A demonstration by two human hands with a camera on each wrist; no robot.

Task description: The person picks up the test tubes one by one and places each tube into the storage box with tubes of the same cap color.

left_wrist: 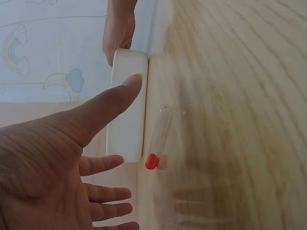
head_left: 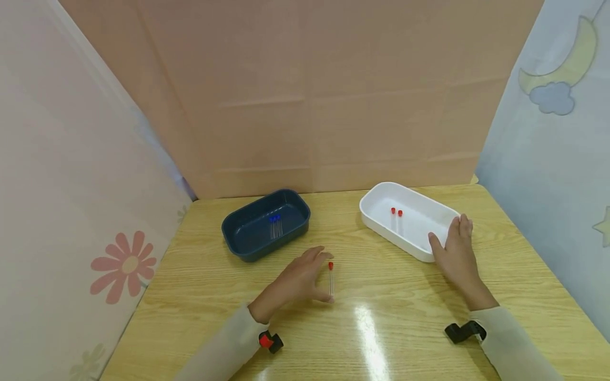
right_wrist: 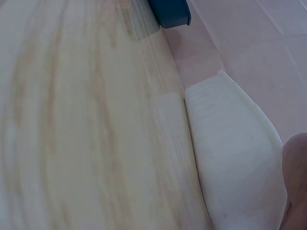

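Observation:
A clear tube with a red cap (head_left: 331, 280) lies on the table, its capped end pointing away from me. My left hand (head_left: 300, 275) is spread just left of it, thumb near the clear end and fingers near the cap. In the left wrist view, a gap shows between this hand and the tube (left_wrist: 162, 129). My right hand (head_left: 458, 259) holds the near right corner of the white tray (head_left: 397, 242), thumb over the front rim and fingers at the end. Inside that tray lie two red-capped tubes (head_left: 400, 214).
A dark blue tray (head_left: 248, 254) stands at the back left, with a few blue-capped tubes (head_left: 276, 227) inside. Behind the table (head_left: 410, 307) hangs a peach cloth (head_left: 305, 106). Patterned cloths flank both sides.

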